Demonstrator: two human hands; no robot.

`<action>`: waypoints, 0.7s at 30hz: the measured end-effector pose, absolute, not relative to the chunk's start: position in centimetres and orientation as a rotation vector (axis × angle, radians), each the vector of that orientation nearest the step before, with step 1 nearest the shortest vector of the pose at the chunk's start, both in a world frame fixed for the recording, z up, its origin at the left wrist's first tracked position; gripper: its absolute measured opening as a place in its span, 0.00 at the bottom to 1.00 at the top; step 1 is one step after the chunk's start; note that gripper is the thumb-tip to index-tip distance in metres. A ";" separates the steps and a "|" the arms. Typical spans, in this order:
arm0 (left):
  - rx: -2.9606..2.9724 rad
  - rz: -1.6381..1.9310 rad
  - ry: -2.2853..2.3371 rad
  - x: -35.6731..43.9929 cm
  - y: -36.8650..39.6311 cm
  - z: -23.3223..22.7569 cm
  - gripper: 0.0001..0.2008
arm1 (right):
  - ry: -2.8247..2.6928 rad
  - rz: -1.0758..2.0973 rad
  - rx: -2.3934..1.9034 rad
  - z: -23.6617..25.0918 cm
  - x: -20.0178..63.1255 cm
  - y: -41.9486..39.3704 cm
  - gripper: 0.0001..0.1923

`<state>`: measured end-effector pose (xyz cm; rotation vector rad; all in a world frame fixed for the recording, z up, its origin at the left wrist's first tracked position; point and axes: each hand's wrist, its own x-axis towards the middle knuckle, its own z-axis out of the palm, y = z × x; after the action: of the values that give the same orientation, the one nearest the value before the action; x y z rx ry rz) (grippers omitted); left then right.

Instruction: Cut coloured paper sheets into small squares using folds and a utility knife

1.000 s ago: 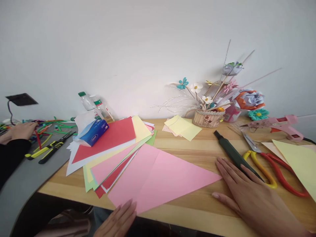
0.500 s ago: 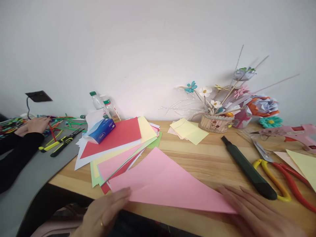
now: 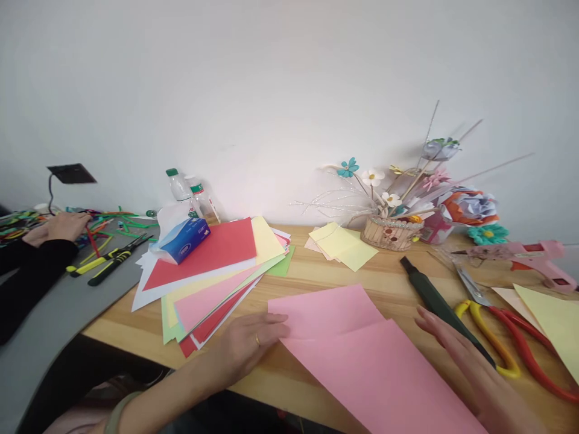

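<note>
A sheet of pink paper lies at the table's front edge, with crease lines across it and a step in its right outline. At its left corner, my left hand, a ring on one finger, has its fingers closed on the paper's edge. My right hand is held just right of the sheet, fingers stretched out and holding nothing. Its lower part is cut off by the frame. Beyond that hand lie a dark green tool with a long handle and scissors with yellow and red handles.
A stack of coloured paper carries a blue tissue pack; bottles stand behind. Yellow squares, a flower basket and a pink glue gun line the back. At left, another person's hands are near pliers.
The pink paper has turned and slid right and toward me, now showing two panels instead of a triangle. My left hand moved right with its edge; my right hand lifted off it.
</note>
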<state>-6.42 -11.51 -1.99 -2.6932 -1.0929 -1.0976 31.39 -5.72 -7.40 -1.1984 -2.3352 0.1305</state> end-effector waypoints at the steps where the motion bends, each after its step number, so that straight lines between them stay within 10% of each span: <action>1: -2.739 -1.071 -1.100 -6.5 -11.4 -2.1 0.11 | -2.371 0.103 -1.144 -6.8 31.3 -5.9 0.40; 21: -2.755 -0.958 -1.379 -7.2 -10.1 -3.5 0.09 | -2.679 -0.153 -0.612 -2.3 28.4 -4.1 0.16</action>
<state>-7.19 -10.08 -3.50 -2.7551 -1.3790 -0.9579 28.42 -4.09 -2.33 -0.6122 -2.6786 -0.1526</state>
